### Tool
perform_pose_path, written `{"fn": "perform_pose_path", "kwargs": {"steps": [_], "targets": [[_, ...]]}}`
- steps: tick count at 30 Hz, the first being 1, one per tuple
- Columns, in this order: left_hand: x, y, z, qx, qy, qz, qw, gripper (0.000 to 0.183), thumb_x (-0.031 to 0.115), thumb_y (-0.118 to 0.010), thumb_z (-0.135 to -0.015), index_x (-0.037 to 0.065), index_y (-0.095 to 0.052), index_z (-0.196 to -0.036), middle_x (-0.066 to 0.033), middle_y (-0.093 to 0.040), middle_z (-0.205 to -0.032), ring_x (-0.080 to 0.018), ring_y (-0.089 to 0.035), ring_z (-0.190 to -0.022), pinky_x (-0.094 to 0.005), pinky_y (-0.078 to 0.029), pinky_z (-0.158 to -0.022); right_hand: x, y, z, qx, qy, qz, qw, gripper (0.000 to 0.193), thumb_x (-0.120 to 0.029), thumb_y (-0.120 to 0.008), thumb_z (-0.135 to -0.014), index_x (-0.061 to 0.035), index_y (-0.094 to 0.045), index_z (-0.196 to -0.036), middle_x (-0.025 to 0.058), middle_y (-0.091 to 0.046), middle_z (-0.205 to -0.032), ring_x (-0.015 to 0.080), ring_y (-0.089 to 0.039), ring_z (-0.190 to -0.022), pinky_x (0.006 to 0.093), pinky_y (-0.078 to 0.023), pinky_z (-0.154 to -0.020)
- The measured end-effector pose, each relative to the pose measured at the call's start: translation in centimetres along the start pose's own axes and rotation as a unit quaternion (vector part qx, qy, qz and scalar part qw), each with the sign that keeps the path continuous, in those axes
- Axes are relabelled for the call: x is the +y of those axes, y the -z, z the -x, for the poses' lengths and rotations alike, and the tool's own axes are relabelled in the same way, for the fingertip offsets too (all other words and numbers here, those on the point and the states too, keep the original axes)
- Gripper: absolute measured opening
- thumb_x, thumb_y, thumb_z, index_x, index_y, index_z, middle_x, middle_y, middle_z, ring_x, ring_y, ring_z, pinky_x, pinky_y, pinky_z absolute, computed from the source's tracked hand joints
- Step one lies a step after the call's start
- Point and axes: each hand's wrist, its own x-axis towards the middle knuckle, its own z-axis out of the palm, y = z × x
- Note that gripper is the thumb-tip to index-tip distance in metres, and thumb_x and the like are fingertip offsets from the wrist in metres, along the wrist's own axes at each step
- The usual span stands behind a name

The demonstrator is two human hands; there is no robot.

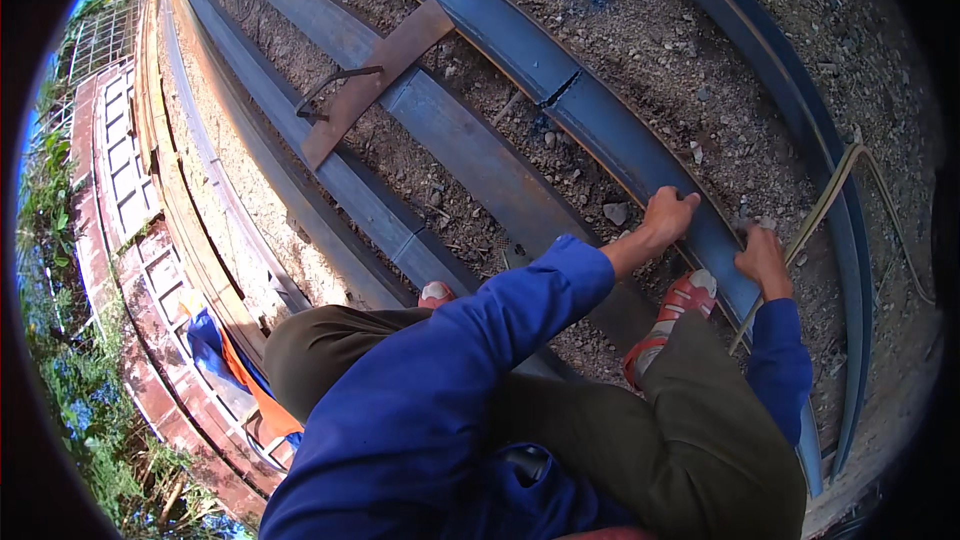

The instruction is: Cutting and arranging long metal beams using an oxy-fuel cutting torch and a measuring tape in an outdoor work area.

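Note:
A long blue-grey steel beam (620, 135) runs from the top down to the right, with a dark seam across it. Over its left edge, my left hand (672, 216) is closed, fingers curled; what they hold, if anything, is hidden. My right hand (764, 258) is closed at the opposite edge, with a small dark bit at its fingertips that I cannot make out. Both hands are level with one stretch of the beam, a short gap apart. A yellowish cable (826, 202) passes beside my right hand. My sandalled foot (683, 305) stands by the beam below my hands.
Several more steel beams (470, 145) lie on the gravelly ground. A rusty flat plate with a bent-rod handle (375, 90) bridges two of them. Another beam (790, 80) curves along the right. Red frames (110, 230), orange and blue cloth (245, 380) and plants lie left.

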Motion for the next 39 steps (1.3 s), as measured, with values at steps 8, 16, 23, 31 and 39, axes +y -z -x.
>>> {"fn": "perform_pose_path", "kwargs": {"steps": [8, 16, 23, 31, 39], "targets": [[1.9, -4.1, -1.6, -0.033, 0.1, 0.056, 0.993, 0.05, 0.043, -0.066, -0.086, -0.006, -0.062, -0.072, -0.0143, -0.064, -0.069, -0.0241, -0.063, -0.054, -0.0394, -0.049, -0.05, 0.8, -0.4, -0.8, -0.052, 0.008, 0.005, 0.999, 0.041, -0.006, -0.057, -0.066, 0.0029, -0.066, -0.105, 0.0287, -0.065, -0.098, 0.0468, -0.061, -0.097, 0.0499, -0.048, -0.089], [1.2, -7.4, -0.8, 0.066, 0.108, -0.006, 0.992, 0.051, 0.04, -0.067, -0.083, -0.01, -0.065, -0.087, -0.0209, -0.068, -0.086, -0.0298, -0.069, -0.074, -0.0415, -0.054, -0.062, 4.6, -3.0, -1.0, -0.067, -0.034, -0.154, 0.985, 0.047, -0.005, -0.055, -0.064, 0.0009, -0.065, -0.11, 0.0281, -0.066, -0.1, 0.0422, -0.063, -0.099, 0.0451, -0.048, -0.087], [-0.3, -6.9, 1.2, 0.055, -0.016, 0.068, 0.996, 0.036, 0.025, -0.067, -0.081, -0.01, -0.064, -0.091, -0.0205, -0.068, -0.089, -0.0275, -0.068, -0.081, -0.0395, -0.053, -0.07, 5.2, -6.9, 0.7, 0.043, -0.037, -0.164, 0.985, 0.052, -0.003, -0.054, -0.065, -0.0009, -0.062, -0.116, 0.0279, -0.066, -0.102, 0.043, -0.062, -0.101, 0.0437, -0.048, -0.088], [-1.2, -5.0, 2.9, -0.107, -0.078, 0.236, 0.963, 0.014, 0.009, -0.063, -0.084, -0.005, -0.063, -0.086, -0.0132, -0.068, -0.082, -0.0204, -0.065, -0.072, -0.0341, -0.053, -0.066, 5.2, -8.1, 5.2, 0.174, 0.056, -0.097, 0.978, 0.053, 0.0, -0.057, -0.064, 0.0013, -0.055, -0.117, 0.0266, -0.063, -0.098, 0.0471, -0.058, -0.096, 0.0502, -0.046, -0.083], [-4.7, -0.8, 1.7, -0.22, -0.037, 0.168, 0.96, 0.029, 0.012, -0.073, -0.078, -0.004, -0.066, -0.101, -0.0118, -0.068, -0.099, -0.0213, -0.063, -0.094, -0.0341, -0.049, -0.087, 1.4, -8.0, 8.1, 0.049, -0.041, -0.105, 0.992, 0.06, -0.021, -0.073, -0.073, 0.0024, -0.049, -0.123, 0.0268, -0.06, -0.11, 0.0443, -0.058, -0.103, 0.0486, -0.046, -0.089]]}}
